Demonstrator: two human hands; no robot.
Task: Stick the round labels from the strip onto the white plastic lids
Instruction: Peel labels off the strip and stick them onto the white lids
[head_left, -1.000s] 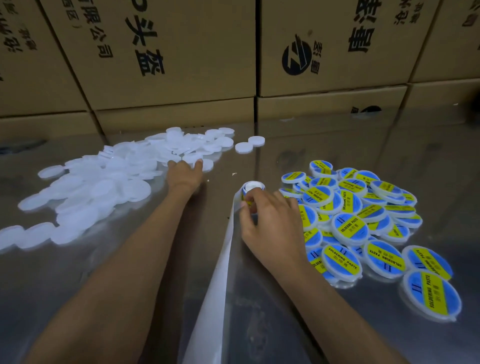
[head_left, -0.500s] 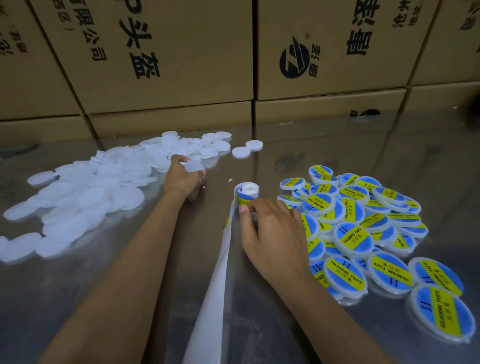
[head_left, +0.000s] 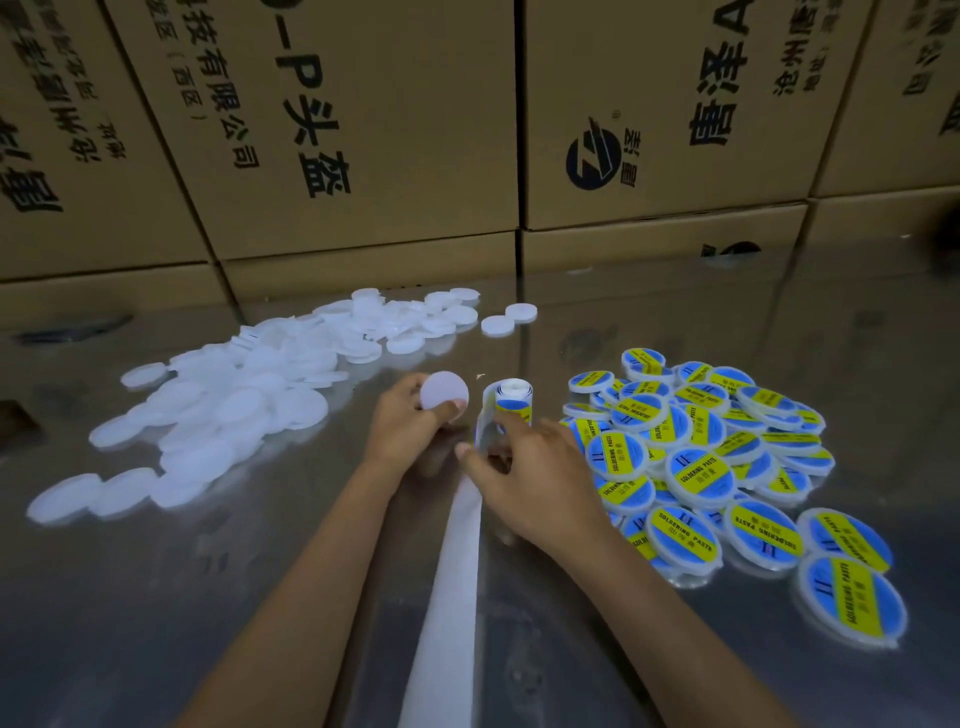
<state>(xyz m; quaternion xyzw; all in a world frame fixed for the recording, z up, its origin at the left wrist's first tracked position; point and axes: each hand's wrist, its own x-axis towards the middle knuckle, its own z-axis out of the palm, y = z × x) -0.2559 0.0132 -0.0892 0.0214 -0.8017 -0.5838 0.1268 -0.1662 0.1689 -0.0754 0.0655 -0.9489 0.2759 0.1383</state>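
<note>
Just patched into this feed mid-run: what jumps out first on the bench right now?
The bright heap of labelled lids, blue and yellow, fills the right of the shiny table; a pale spread of bare white lids lies on the left. Between them the left hand holds up one blank lid, while the right hand works at the curled label strip, whose white backing trails toward the camera. Printed cardboard boxes wall the back.

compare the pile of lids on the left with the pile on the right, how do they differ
The left pile is plain white lids with no labels; the right pile carries blue and yellow round labels reading "soldering paste". The left pile spreads wide and flat toward the boxes; the right pile is tighter, with lids overlapping and tilted. Both are the same round lids lying on the shiny table.
</note>
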